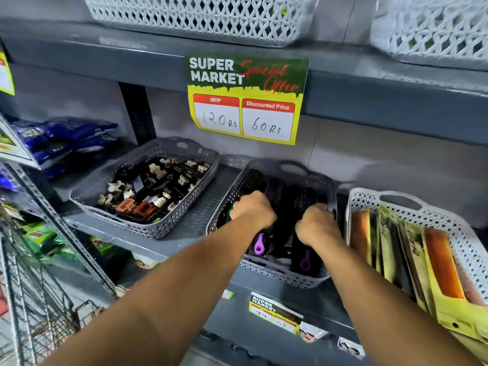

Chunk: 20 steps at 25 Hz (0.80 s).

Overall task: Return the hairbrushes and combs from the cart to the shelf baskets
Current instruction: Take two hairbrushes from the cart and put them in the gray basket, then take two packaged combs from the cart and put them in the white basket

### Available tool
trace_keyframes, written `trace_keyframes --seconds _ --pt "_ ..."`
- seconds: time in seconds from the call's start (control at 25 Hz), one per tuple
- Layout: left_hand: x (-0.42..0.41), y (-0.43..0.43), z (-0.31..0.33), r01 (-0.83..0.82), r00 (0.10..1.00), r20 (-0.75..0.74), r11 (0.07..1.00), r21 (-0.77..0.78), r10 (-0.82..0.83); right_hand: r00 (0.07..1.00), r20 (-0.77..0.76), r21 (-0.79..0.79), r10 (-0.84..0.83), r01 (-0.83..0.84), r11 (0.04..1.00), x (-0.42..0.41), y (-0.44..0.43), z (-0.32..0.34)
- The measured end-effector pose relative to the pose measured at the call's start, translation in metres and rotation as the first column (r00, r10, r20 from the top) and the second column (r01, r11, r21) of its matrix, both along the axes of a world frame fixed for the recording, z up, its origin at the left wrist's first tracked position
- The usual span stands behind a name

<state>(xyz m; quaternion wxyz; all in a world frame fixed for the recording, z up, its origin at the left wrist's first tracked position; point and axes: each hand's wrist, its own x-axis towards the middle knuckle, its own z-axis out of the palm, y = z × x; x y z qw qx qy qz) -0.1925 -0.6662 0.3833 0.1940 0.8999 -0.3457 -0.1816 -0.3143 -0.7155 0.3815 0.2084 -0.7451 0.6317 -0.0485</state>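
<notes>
Both bare forearms stretch forward from the bottom edge, nearly parallel, reaching into the middle grey basket (224, 215) on the grey shelf (184, 225). Wrists bend downward so the knuckles face up. Left hand (253, 210) is curled shut over something green among the hairbrushes (277, 194), though what exactly it grips I cannot tell. Right hand (318, 224) is also curled, fingers tucked down against the dark brushes near the basket's right wall; whether it clamps anything I cannot tell. Purple handle loops (259, 244) poke out below the hands. Just right of this basket stands a white basket (412, 204) holding packaged combs (443, 268) leaning upright. To the left, apart, another grey basket (148, 231) holds hair clips (148, 188). A price sign (247, 100) hangs from the shelf above. Wire cart (39, 299) sits at lower left.
</notes>
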Motion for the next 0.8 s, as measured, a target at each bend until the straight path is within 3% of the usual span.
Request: trace_keyframes --seconds 0.24,0.32,0.4,0.48,0.56,0.64,0.8 --pt "-0.004 0.029 0.006 0.051 0.998 -0.039 0.996 -0.073 -0.054 0.979 0.135 -0.215 0.155 -0.124 0.969 -0.002 0.03 0.026" --pt "-0.005 0.06 0.013 0.091 0.993 -0.054 0.962 -0.259 -0.109 0.95 0.183 -0.263 0.253 -0.201 0.944 0.008 0.044 0.036" --pt "-0.004 0.119 0.013 0.114 0.991 -0.008 0.863 -0.492 -0.136 0.881 0.275 -0.263 0.384 -0.316 0.912 0.023 0.065 0.042" --pt "0.009 0.197 -0.002 0.013 0.999 -0.022 0.782 -0.623 -0.033 0.77 0.401 -0.208 0.496 -0.451 0.868 0.053 0.1 0.036" --pt "0.036 0.273 -0.023 -0.223 0.975 -0.153 0.703 -0.676 0.161 0.649 0.538 -0.123 0.538 -0.572 0.811 0.095 0.147 0.024" --pt "0.071 0.344 -0.042 -0.445 0.895 -0.289 0.631 -0.635 0.341 0.561 0.593 -0.072 0.577 -0.677 0.733 0.14 0.205 0.003" --pt "0.136 0.464 -0.078 -0.687 0.703 -0.299 0.509 -0.518 0.645 0.418 0.597 -0.042 0.685 -0.836 0.547 0.217 0.314 -0.038"
